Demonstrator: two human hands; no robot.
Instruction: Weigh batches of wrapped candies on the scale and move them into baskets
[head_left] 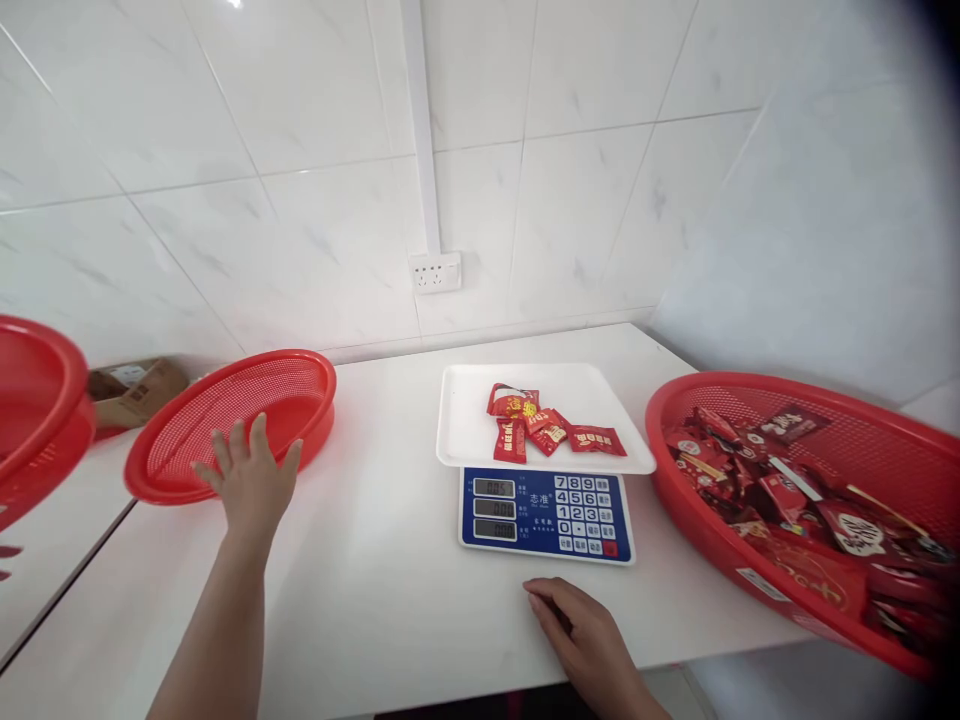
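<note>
While your left hand reaches out to the empty red basket, its fingers are spread wide and lie across the near rim with nothing gripped; you cannot tell from here whether they press on the mesh. That basket sits toward the left end of the white table, well apart from the scale. Your right hand rests palm down on the table just in front of the scale, fingers loosely bent, holding nothing. By my reading you are at the point of taking hold of the basket, and a sound grip would call for the fingers to curl over the rim rather than lie flat. On the scale's white tray lie a few red packets; the full red basket to the right holds many more. The blue panel carries the characters 志准 and a keypad of digits 0 to 9; the three displays and the packets' yellow print are too small to read
</note>
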